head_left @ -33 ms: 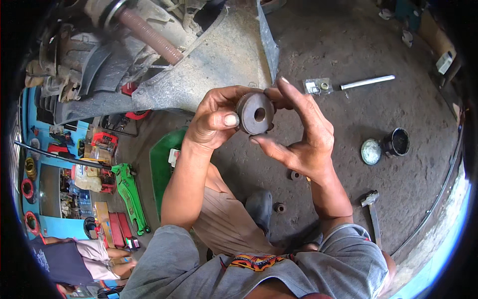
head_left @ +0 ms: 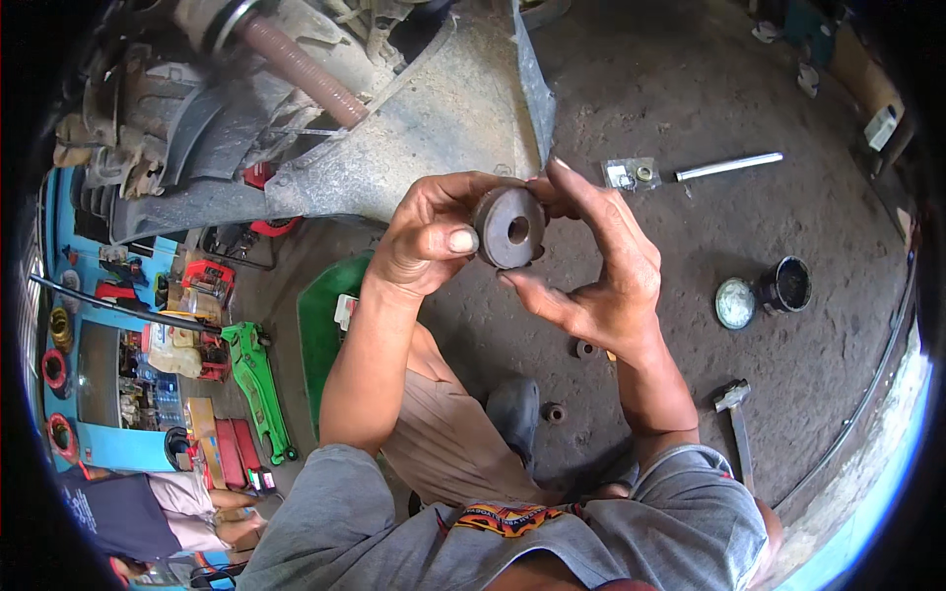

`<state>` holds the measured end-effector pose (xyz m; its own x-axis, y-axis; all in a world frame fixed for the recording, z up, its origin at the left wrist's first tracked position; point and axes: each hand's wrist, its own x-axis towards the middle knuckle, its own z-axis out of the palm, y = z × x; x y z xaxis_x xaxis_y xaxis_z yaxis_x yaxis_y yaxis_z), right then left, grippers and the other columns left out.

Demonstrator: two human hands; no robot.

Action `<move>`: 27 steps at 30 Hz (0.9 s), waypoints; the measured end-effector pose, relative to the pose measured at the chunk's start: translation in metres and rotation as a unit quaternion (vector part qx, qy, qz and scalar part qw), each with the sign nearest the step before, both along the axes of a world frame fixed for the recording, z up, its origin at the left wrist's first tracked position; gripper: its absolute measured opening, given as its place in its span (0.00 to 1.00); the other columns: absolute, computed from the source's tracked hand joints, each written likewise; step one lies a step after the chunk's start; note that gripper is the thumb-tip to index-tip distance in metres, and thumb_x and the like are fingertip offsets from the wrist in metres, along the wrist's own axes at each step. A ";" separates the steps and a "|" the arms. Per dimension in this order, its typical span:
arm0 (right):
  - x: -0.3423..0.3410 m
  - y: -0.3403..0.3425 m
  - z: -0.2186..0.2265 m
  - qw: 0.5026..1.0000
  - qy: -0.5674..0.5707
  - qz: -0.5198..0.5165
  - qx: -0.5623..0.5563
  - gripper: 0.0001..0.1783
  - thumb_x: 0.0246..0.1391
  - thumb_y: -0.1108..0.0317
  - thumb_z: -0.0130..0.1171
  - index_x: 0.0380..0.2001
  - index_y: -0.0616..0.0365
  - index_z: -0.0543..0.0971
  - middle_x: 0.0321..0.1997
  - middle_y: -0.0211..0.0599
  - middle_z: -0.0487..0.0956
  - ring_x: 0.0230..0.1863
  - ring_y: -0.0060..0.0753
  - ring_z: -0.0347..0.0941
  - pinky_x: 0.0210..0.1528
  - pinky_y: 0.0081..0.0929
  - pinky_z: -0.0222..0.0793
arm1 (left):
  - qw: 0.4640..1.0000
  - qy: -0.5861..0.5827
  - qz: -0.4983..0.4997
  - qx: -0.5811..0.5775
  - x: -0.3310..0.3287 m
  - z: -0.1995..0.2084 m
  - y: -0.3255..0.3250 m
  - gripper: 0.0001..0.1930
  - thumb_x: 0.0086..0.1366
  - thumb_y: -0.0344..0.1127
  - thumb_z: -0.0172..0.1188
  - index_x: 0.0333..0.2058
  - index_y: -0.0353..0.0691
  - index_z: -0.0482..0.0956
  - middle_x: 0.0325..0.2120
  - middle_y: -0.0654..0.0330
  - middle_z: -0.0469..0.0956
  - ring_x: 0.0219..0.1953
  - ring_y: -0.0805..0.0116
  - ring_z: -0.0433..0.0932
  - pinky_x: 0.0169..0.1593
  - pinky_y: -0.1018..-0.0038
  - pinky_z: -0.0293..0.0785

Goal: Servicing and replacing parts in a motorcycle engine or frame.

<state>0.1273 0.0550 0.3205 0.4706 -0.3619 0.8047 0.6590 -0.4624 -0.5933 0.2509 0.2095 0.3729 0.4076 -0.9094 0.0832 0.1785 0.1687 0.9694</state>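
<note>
A thick, dark metal washer (head_left: pixel 499 242) with a round hole through its middle is held up in front of me. My left hand (head_left: pixel 426 236) grips it from the left, thumb on the near rim and fingers curled behind. On the other side my right hand (head_left: pixel 616 266) curves around the washer. Its thumb lies at the lower edge, one finger stands raised, and the others reach behind the upper right rim, partly hidden. A small dark edge shows behind the washer's lower right; I cannot tell what it is.
Above left are a dusty vehicle panel (head_left: pixel 394 148) and a threaded rod (head_left: pixel 301 74). On the floor lie a metal bar (head_left: pixel 729 166), a plastic packet (head_left: pixel 631 173), an open tin (head_left: pixel 788 284), its lid (head_left: pixel 735 302), a hammer (head_left: pixel 734 414) and a small ring (head_left: pixel 555 414). A green jack (head_left: pixel 258 384) stands left.
The washer has tilted a little and shifted slightly down and to the right. Both hands keep nearly the same hold.
</note>
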 end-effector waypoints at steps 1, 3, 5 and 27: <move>-0.001 0.001 -0.001 1.000 -0.004 0.002 -0.001 0.43 0.30 0.73 0.78 0.56 0.66 0.74 0.46 0.44 0.80 0.44 0.41 0.78 0.46 0.30 0.77 | 1.000 -0.004 0.002 -0.001 -0.001 -0.001 0.000 0.33 0.50 0.40 0.66 0.53 0.25 0.74 0.45 0.48 0.80 0.48 0.61 0.81 0.55 0.66 0.76; -0.001 0.001 -0.003 0.999 0.008 0.020 0.037 0.41 0.31 0.74 0.75 0.56 0.66 0.74 0.43 0.44 0.80 0.43 0.39 0.78 0.47 0.29 0.76 | 1.000 0.000 0.010 0.008 -0.002 -0.004 0.000 0.32 0.51 0.40 0.65 0.52 0.25 0.75 0.45 0.48 0.80 0.47 0.61 0.81 0.56 0.65 0.76; 0.001 -0.004 -0.012 0.996 0.024 0.045 0.071 0.40 0.33 0.72 0.74 0.56 0.67 0.74 0.44 0.44 0.80 0.43 0.34 0.77 0.47 0.30 0.76 | 1.000 0.001 0.016 0.023 0.005 -0.008 0.000 0.32 0.51 0.39 0.66 0.52 0.25 0.74 0.45 0.48 0.81 0.45 0.62 0.82 0.53 0.66 0.78; -0.022 -0.050 -0.011 0.896 -0.037 0.266 0.354 0.38 0.51 0.66 0.61 0.62 0.74 0.64 0.49 0.49 0.77 0.47 0.35 0.76 0.51 0.29 0.73 | 0.605 -0.662 0.061 0.438 -0.018 -0.025 -0.012 0.27 0.58 0.47 0.68 0.46 0.28 0.79 0.37 0.41 0.82 0.43 0.44 0.81 0.48 0.60 0.76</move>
